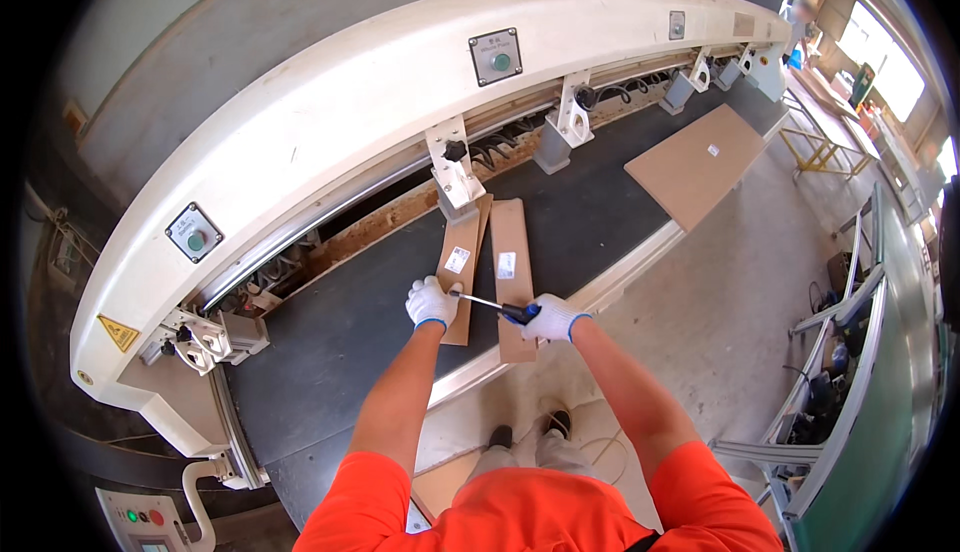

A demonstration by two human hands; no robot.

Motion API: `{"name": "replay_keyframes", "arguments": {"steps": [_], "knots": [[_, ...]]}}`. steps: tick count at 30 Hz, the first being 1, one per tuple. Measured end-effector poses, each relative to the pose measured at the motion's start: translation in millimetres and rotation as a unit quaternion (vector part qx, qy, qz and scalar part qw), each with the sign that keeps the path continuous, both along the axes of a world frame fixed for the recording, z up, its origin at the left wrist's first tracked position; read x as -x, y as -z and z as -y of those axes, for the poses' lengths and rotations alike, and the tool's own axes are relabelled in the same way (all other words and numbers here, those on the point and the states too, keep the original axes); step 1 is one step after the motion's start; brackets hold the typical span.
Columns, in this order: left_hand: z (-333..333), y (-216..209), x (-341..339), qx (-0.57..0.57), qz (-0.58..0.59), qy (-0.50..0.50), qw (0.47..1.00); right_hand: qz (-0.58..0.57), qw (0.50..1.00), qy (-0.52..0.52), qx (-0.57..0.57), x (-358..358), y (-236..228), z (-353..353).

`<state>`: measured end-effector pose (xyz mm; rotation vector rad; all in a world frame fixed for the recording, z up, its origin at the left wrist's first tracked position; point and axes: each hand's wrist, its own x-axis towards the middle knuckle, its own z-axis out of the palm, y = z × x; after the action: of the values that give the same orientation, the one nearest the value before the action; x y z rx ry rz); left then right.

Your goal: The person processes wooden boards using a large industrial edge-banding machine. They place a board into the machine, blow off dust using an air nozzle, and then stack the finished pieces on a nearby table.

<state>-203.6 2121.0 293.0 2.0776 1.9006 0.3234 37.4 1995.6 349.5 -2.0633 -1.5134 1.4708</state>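
Note:
My left hand [432,303], in a white knit glove, grips the left edge of a narrow brown board [462,252] with a white label. A strip of another board shows along its right side at the far end. In my gloved right hand [551,319] is a blue-and-black air blow gun [518,313]. Its long thin metal nozzle points left, and the tip ends close to my left hand. Between the hands a second narrow labelled board [509,235] lies under the blow gun, with its near end over the belt's front edge.
The boards lie on a dark conveyor belt [330,372] under a long white machine beam [350,82] with green buttons. White brackets [455,167] hang above the belt. A wide brown panel [697,164] lies farther right. A metal-framed rack [850,322] stands at the right; a control box [145,520] is lower left.

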Motion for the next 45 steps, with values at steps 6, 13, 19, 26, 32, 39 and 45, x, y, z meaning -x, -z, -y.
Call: {"name": "replay_keyframes", "arguments": {"steps": [6, 13, 19, 26, 32, 39, 45], "knots": [[23.4, 17.3, -5.0, 0.037, 0.033, -0.002, 0.999, -0.166, 0.973, 0.154, 0.035, 16.7, 31.4, 31.0], [15.4, -4.2, -18.5, 0.022, -0.016, 0.022, 0.999, -0.366, 0.896, 0.243, 0.065, 11.8, 51.8, 50.7], [44.0, 38.3, -28.0, 0.045, 0.112, -0.045, 0.992, -0.339, 0.899, 0.274, 0.045, 0.9, 33.5, 63.1], [63.0, 0.0, -72.8, 0.204, 0.126, -0.071, 0.968, -0.291, 0.916, 0.276, 0.018, -47.8, 52.9, 66.5], [100.5, 12.0, -95.9, 0.123, 0.105, -0.074, 0.984, -0.313, 0.904, 0.286, 0.051, -73.8, 54.7, 76.0], [114.7, 20.4, -107.8, 0.202, 0.244, -0.092, 0.944, -0.287, 0.924, 0.246, 0.063, -106.7, 32.9, 81.2], [96.1, -12.9, -105.9, 0.246, 0.429, -0.075, 0.866, -0.340, 0.902, 0.261, 0.054, -131.3, 45.7, 81.3]]}}
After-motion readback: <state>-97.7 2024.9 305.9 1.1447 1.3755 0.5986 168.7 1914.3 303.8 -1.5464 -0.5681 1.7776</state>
